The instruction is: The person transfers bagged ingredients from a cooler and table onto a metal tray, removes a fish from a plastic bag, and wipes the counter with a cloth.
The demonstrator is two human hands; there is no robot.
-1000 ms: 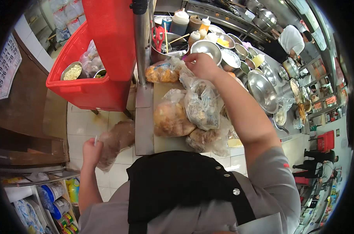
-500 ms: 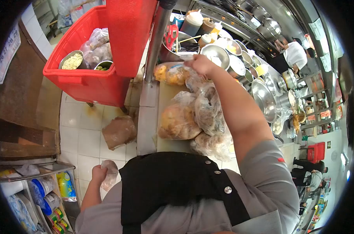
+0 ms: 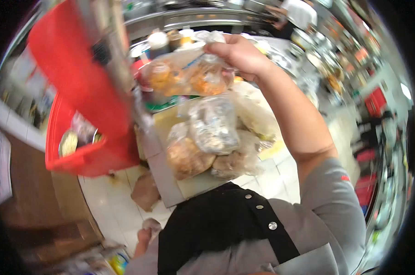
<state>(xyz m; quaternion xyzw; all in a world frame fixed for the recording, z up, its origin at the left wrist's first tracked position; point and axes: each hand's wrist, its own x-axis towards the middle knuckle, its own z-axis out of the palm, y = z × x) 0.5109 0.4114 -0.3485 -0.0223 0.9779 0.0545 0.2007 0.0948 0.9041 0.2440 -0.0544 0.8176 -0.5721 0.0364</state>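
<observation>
My right hand (image 3: 237, 54) is closed on the gathered top of a clear plastic bag with orange food (image 3: 189, 75), held up above the counter. Below it, a bag with whitish-grey contents (image 3: 213, 124) lies on a pale board (image 3: 164, 120). Beside that are a bag of brownish food (image 3: 187, 157) and another brownish bag (image 3: 235, 160) near the counter edge. My left hand (image 3: 144, 236) is low at the left of my apron, closed on the top of a plastic bag (image 3: 151, 224). Near it, a brown bundle (image 3: 145, 191) shows over the floor tiles.
A red cooler (image 3: 93, 158) with its lid raised holds a metal bowl and bags at the left. Sauce bottles (image 3: 158, 42) and metal bowls line the back of the counter. Another person (image 3: 299, 13) stands beyond, at the top right. A metal post (image 3: 125, 68) rises by the counter.
My right hand has lifted the orange-food bag off the counter. My left hand has moved lower, beside my apron. The camera view has turned and tilted, blurring the surroundings.
</observation>
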